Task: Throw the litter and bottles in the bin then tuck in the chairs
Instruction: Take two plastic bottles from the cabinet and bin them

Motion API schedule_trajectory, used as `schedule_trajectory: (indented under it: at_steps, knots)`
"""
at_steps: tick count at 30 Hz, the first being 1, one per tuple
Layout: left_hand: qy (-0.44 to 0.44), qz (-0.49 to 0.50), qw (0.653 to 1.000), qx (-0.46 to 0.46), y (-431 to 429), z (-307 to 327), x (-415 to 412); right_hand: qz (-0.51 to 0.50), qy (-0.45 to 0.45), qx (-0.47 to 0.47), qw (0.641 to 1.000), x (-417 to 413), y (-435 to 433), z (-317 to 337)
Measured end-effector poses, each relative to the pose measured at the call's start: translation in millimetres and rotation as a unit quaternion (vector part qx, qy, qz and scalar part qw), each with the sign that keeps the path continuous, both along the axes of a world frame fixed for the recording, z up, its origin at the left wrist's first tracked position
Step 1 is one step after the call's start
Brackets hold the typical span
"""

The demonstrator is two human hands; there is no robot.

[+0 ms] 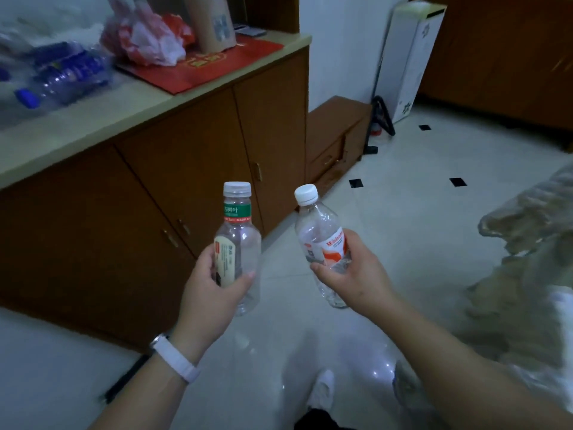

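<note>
- Your left hand (214, 283) holds a grip closed round the lower body of the green-label bottle (237, 243)
- Your right hand (356, 274) pinches the red-label bottle (322, 243) at its label, tilted towards the other
- Risk: both empties are thin and slick; a loose grip could let either slip to the floor (403, 212)
- No bin is in view; walking on unsighted may cost you time
- Left of the grips, the surface (93, 125) carries more bottles (62, 76) and plastic bags (145, 38)
</note>
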State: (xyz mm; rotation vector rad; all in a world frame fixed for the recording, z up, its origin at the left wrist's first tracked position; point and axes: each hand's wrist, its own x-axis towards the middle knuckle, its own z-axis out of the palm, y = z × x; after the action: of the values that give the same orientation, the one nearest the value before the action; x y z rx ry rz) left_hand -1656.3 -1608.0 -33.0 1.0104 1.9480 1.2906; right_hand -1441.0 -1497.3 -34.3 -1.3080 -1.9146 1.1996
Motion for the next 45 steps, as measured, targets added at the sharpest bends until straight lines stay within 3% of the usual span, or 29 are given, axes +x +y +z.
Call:
schedule_trajectory:
  at_steps: [8, 22, 33, 45]
  knots:
    - [0.014, -0.072, 0.997, -0.002, 158.5, 10.7, 0.4, -0.065, 0.007, -0.001, 0.998, 13.2, 134.3, 10.8]
    - [-0.02, -0.255, 0.966, 0.034, 399.7, 10.3, 26.5, -0.263, -0.023, 0.015, 0.964, 59.2, 281.3, 3.1]
    - [-0.071, -0.375, 0.922, 0.068, 630.7, 15.8, 12.9, -0.396, -0.067, 0.058, 0.914, 31.6, 431.1, 29.8]
    - [-0.043, -0.497, 0.865, 0.05, 802.2, -3.5, 93.0, -0.502, -0.073, 0.014, 0.862, 86.1, 550.6, 7.6]
